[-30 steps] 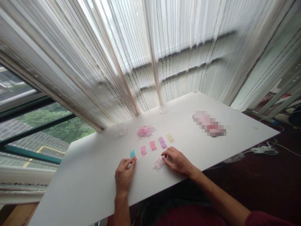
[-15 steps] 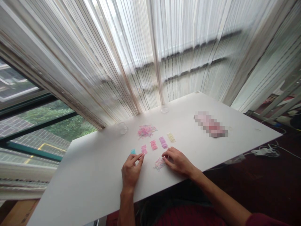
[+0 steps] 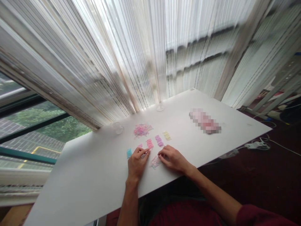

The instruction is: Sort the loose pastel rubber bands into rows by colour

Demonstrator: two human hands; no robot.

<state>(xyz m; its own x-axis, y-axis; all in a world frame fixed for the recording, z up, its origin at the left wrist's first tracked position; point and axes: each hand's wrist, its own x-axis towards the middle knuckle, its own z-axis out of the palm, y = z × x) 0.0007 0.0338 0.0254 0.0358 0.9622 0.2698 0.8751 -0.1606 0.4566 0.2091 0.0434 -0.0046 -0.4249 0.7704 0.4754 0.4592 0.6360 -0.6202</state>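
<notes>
Small thin coloured strands, which look like rubber bands, lie in groups on the white table (image 3: 89, 175). My left hand (image 3: 138, 161) pinches with thumb and forefinger at the near end of the coral-pink group (image 3: 150, 143); anything between the fingertips is too small to make out. It partly covers a light pink group (image 3: 140, 146). My right hand (image 3: 172, 158) has its fingertips together at the right edge of a mixed-colour heap (image 3: 155, 161). A blue group (image 3: 129, 153) lies left of my left hand. Purple (image 3: 159, 141) and yellow (image 3: 167, 135) groups lie beyond my right hand.
Behind the groups is a larger pink mixed pile (image 3: 142, 130). Two clear round dishes or lids, one at left (image 3: 118, 128) and one farther back (image 3: 160, 107), stand near the curtain (image 3: 141, 78). A blurred-out pink object (image 3: 204, 121) lies at right.
My left hand has shifted right, from the light pink group to the coral-pink one, uncovering more of the blue group. My right hand stays by the mixed heap. The view has turned slightly.
</notes>
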